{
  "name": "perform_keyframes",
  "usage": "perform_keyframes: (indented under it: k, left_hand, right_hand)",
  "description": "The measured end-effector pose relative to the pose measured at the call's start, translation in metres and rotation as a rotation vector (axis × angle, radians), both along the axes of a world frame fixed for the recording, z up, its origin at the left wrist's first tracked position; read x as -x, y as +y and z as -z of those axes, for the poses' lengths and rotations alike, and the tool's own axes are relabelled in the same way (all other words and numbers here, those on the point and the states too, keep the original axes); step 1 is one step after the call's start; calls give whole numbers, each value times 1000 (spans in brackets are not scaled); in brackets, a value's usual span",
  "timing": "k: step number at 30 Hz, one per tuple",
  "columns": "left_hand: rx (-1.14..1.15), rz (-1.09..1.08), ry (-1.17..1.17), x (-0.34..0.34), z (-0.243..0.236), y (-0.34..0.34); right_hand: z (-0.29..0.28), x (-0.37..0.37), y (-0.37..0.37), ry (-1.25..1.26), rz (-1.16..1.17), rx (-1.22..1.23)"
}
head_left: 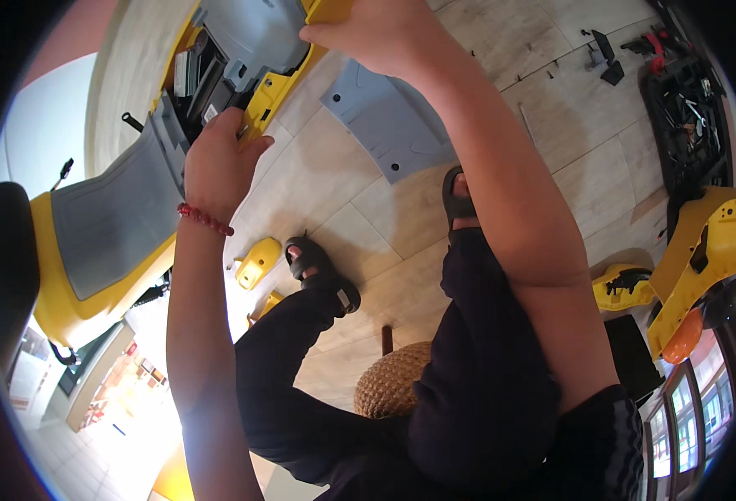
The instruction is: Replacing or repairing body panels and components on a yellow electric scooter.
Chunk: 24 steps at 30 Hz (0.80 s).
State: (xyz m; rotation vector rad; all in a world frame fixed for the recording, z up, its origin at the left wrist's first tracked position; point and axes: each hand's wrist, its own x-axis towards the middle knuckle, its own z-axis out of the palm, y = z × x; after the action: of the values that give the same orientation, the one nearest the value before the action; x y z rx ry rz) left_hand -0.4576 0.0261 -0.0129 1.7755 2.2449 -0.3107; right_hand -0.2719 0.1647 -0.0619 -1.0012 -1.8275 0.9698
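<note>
A yellow and grey scooter [113,238] reaches from the left edge up to the top. Along its side runs a yellow side panel [269,102]. My left hand [222,163], a red bead bracelet at its wrist, has its fingers closed on the near end of this panel, thumb pointing right. Farther up, my right hand [376,37] is closed on the panel's far part, its fingertips partly cut off by the top edge. Between them and the scooter's middle lie a grey cover [259,42] and an uncovered bay with black parts [209,79].
A loose grey panel [389,121] lies on the floor beyond my feet. Screws and a black bracket [608,58] are scattered at the far right, near a black tool tray [689,117]. Yellow body parts [702,250] stand at right; a small yellow cover [258,263] lies by my left foot.
</note>
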Motion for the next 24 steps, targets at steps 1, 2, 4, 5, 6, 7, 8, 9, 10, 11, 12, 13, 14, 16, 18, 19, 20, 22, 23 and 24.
perform_keyframes:
  k: [1,2,4,5,6,7,8,9,10,11,12,13,14,16,18,19,20,22,23,24]
  left_hand:
    - [-1,-2,-1,0,0,-1]
    - [2,-7,-1,0,1,-2]
    - [-19,-1,-2,0,2,-4]
    - [-33,6,-4,1,3,-3]
    - [-41,8,-2,2,4,-3]
    - [-44,8,-3,3,5,-4]
    - [-45,6,-6,3,6,-5]
    - [-36,10,0,3,6,-6]
    - [-36,12,11,3,7,-7]
    - [-45,17,18,4,8,-6]
    - [-54,21,15,4,9,-6]
    - [-59,24,14,4,9,-7]
    - [-53,14,19,4,9,-7]
    - [-30,-7,29,3,10,-7]
    - [-34,-9,37,2,8,-6]
    - [-50,-1,31,1,8,-5]
    - [-69,2,23,0,8,-5]
    - [-58,-3,19,0,6,-3]
    - [-54,-11,16,0,6,-2]
    - [-42,-17,16,0,6,-2]
  right_hand:
    - [-5,-3,1,-17,-51,132]
    - [-9,-9,2,-33,-106,267]
    - [-14,-10,0,-46,-108,320]
    - [-16,-6,-2,-41,-53,237]
    - [-16,-4,-3,-37,0,155]
    - [-13,-8,-5,-4,-71,238]
    - [-11,-5,-6,-3,-47,212]
    - [-8,-4,-7,0,-21,184]
    - [-5,-1,-5,6,6,148]
    - [0,-4,-7,66,-18,162]
    - [4,-3,-4,55,-21,167]
    - [7,-1,-4,48,-26,180]
    - [10,1,-4,40,-34,195]
    - [13,5,-4,50,11,147]
    - [13,7,-5,80,28,140]
    - [12,7,-7,100,20,161]
    - [10,5,-8,120,12,181]
    - [5,0,-10,136,-1,213]
    - [2,-3,-13,125,-2,230]
    - [0,-6,-15,116,-5,247]
